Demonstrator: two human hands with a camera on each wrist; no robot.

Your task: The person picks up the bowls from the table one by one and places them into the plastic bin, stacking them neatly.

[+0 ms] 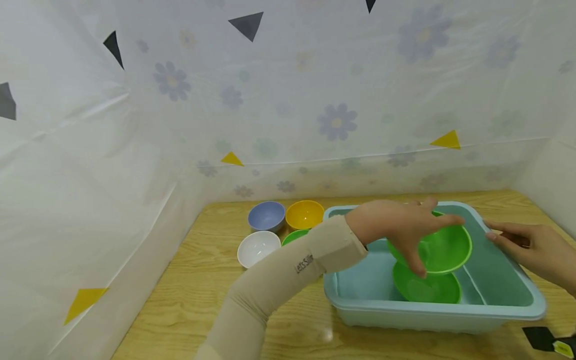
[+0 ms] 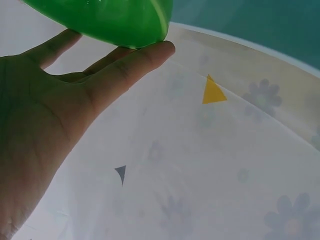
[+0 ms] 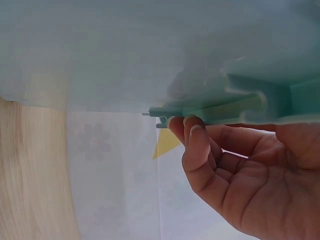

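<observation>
Table (image 1: 189, 300): pale wood, walled on three sides by a white flowered sheet (image 1: 135, 125) with small black and yellow triangles stuck on it.

Tub (image 1: 432, 315): one, light blue, on the right half of the table. A low ridge divides its floor; both green bowls sit on the left side of it.

Left hand (image 1: 400, 227): reaches in over the tub's left wall, sleeve to the wrist. Fingers spread and curled round the rim of the held bowl (image 1: 443, 247), thumb on its near side. The left wrist view shows fingertips under the green wall of that bowl (image 2: 115, 17). The bowl is tilted, mouth toward the camera, in the air just above the second one.

Right hand (image 1: 535, 250): fingers out nearly straight, tips on the tub's right rim. From the right wrist view, fingertips (image 3: 192, 132) hook under the rim's lip (image 3: 210, 112); it steadies the tub rather than clasps it.

Step, as I read it: bowls are going into the tub one at a time, and this one is in mid-placement. Next move calls for lowering it, levelling the tilt so it nests in or beside the lower bowl (image 1: 427, 287), then letting go.

Count:
- Bowls: six in all. Green, three: one held, one on the tub floor, one (image 1: 294, 236) on the table, half hidden by the forearm.
- Blue-grey (image 1: 266, 216), one.
- Yellow (image 1: 304, 214), one.
- White (image 1: 258, 248), one.
- Four on the table, clustered just left of the tub.
- Black tag (image 1: 546, 340) at the table's near right corner, one.
</observation>
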